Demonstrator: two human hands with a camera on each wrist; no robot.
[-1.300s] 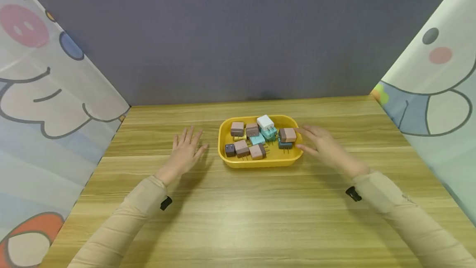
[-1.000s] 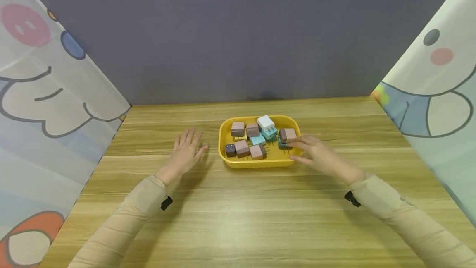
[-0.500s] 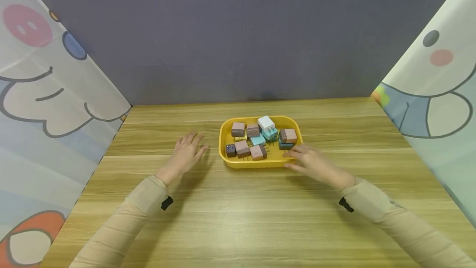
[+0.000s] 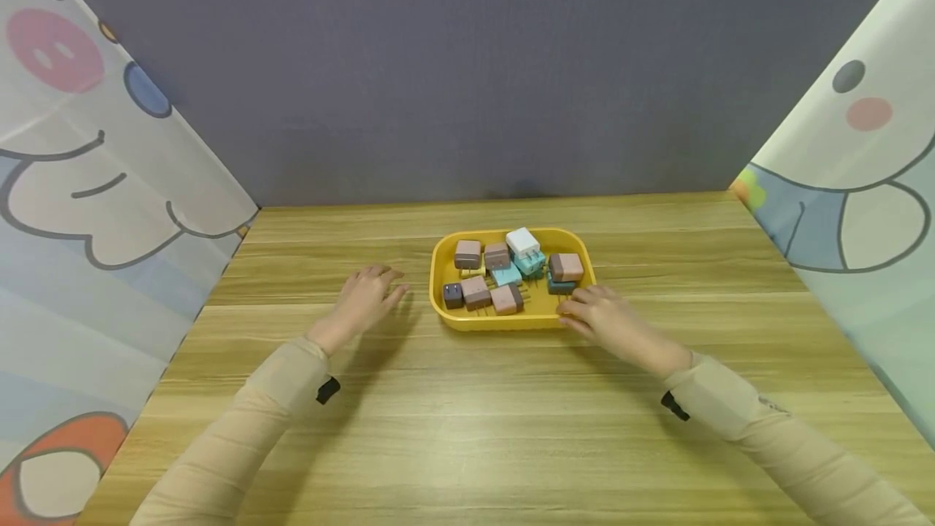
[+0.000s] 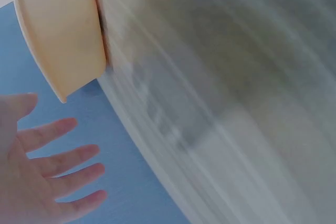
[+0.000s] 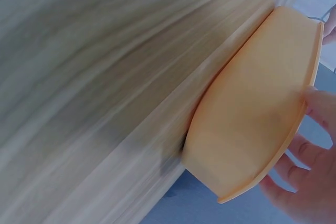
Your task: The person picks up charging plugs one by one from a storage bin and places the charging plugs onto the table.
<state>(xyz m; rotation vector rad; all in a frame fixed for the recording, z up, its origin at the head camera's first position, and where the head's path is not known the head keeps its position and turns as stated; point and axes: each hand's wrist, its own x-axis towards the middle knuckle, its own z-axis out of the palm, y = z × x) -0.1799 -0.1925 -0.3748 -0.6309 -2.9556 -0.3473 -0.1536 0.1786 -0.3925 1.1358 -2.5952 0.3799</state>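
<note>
The right hand (image 4: 612, 323) pinches the rim of a yellow tray (image 4: 504, 322), shallow, round-cornered, lying to this hand's left with brownish, turquoise and white plugs (image 4: 506, 299) inside. The left hand (image 4: 358, 305), released, loose-fingered, has counter (image 4: 467, 412) between it and the tray. Beyond both hands, the counter meets a grey panel (image 4: 467, 71).

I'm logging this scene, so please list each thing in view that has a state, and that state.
Tray: upright on the table, uncovered, holding plugs
White plug: on top of a teal plug
Pink plug: on top of a blue plug
Black plug: prongs exposed
Left hand: beside the tray, fingers spread, holding nothing
Right hand: at the tray's near right corner; grip unclear
</note>
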